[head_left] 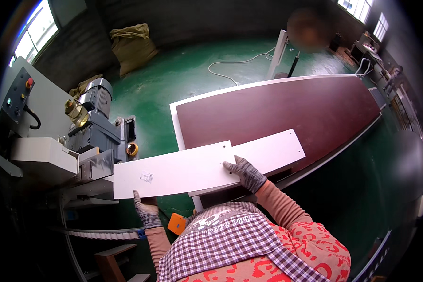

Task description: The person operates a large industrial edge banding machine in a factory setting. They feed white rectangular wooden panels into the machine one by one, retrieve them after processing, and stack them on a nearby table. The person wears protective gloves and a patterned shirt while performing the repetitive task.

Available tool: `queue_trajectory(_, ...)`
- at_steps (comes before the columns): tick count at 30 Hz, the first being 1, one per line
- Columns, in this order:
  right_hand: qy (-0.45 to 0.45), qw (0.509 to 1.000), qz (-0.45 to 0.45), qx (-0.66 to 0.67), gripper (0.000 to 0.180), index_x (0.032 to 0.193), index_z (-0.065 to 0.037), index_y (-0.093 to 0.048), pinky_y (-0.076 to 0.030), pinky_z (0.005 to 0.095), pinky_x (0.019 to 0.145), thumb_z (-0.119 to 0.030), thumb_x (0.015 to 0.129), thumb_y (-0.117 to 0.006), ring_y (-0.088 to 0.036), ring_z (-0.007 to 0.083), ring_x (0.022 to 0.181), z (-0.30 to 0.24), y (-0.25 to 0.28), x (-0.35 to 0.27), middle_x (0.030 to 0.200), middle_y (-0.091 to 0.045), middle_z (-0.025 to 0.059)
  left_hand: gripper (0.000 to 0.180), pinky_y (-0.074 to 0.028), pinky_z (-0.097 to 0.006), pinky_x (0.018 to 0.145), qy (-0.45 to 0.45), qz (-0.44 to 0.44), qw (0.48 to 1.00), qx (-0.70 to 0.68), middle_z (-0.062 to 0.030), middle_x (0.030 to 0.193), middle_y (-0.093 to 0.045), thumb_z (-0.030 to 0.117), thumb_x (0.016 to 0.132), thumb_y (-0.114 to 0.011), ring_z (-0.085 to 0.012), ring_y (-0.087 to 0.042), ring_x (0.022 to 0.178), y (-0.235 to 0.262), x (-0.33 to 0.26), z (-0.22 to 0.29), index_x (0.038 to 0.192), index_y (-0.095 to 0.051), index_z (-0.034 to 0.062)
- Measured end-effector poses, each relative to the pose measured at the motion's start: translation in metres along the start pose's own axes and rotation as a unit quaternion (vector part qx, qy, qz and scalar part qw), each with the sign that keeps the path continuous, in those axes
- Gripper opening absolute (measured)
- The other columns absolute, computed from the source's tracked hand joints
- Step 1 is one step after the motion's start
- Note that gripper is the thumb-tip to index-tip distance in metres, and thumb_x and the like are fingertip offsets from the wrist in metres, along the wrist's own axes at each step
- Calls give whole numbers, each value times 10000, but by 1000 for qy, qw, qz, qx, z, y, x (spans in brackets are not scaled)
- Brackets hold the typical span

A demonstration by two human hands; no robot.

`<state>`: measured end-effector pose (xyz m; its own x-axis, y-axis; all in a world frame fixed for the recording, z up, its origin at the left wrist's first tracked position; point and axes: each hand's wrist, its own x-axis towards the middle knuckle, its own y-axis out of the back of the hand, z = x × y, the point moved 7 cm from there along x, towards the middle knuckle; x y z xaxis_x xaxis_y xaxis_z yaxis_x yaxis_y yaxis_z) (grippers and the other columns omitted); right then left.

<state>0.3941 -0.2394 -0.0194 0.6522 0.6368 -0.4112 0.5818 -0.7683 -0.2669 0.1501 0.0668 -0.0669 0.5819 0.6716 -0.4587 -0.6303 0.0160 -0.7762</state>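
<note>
A long white board (183, 164) with small holes at its right end and a clear, crinkled patch on its face lies across in front of me. My left hand (146, 209), in a grey knit glove, grips its near edge, thumb on top and the other fingers hidden underneath. At the right end, my gloved right hand (247, 173) holds the board with the thumb pressed on its face. Partly beneath it, a second white board (272, 151) with holes near its right end rests over the near edge of a dark red table (277, 108).
To the left stands a grey machine with a motor (97, 97), a control panel (19, 96) with buttons, and a clear guard (98, 165) beside the board's left end. An orange box (176, 223) sits near my waist. A sack (132, 49) and a white cable (221, 63) lie beyond.
</note>
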Motion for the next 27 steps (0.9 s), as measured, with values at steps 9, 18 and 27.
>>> queue_trajectory(9, -1, 915, 251, -315, 543, 1186, 66, -596, -503, 326, 807, -365, 872, -698, -638, 198, 867, -34, 234, -51, 1012, -680, 151, 397, -579, -422, 842, 49, 9, 986, 157, -107, 1072, -642, -2, 812, -687, -261, -650, 943, -14, -39, -98, 1187, -562, 23)
queue_trajectory(18, 6, 659, 417, -626, 644, 1201, 4, -601, -453, 444, 960, -530, 843, -645, -564, 389, 1119, -64, 272, -68, 1201, -594, 244, 789, -471, -379, 911, -150, -86, 539, 825, -171, 1077, -576, 514, 753, -770, -293, -571, 1030, -66, -33, -82, 1251, -477, -24)
queue_trajectory(27, 87, 797, 454, -389, 508, 1288, -3, -531, -467, 383, 936, -370, 942, -591, -582, 278, 1068, 2, 345, -64, 1191, -607, 170, 1456, -230, -420, 1168, -42, -259, 427, 865, -304, 1554, -30, 512, 517, -881, -416, -129, 1449, -61, -33, -158, 1511, 49, -5)
